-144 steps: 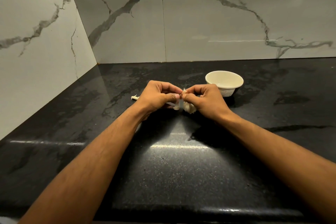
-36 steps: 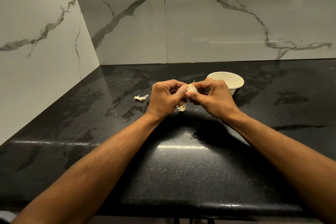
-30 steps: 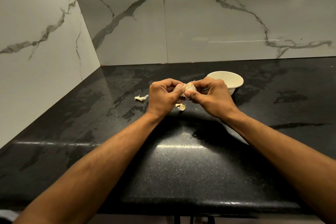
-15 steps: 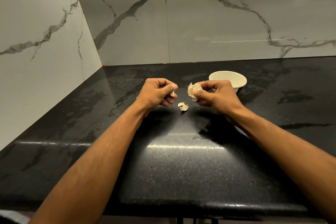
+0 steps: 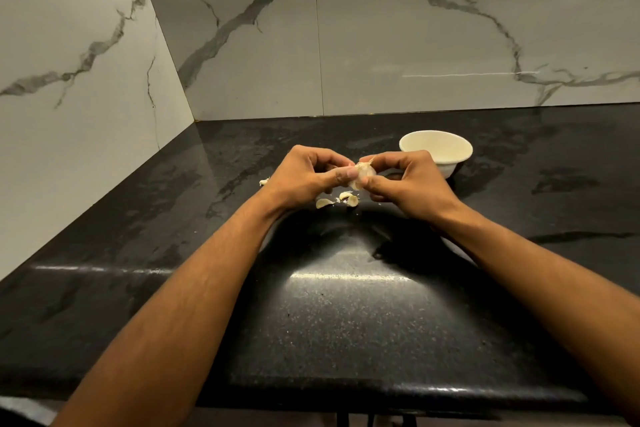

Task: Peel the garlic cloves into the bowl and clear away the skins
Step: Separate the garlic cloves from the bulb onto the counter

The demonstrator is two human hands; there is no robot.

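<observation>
I see both hands meeting just left of the bowl (image 5: 437,150), above the worktop (image 5: 346,315). My left hand (image 5: 304,177) has its fingers curled, the thumb pressed against the garlic (image 5: 362,174). My right hand (image 5: 407,184) pinches the same garlic between thumb and curled fingers. The garlic is pale, partly skinned, with a papery wisp sticking up at its top. Left of the bowl and below the hands, a few loose skins (image 5: 337,200) lie on the worktop. Farther left of the bowl, a small scrap (image 5: 264,181) peeks out beside my left hand.
</observation>
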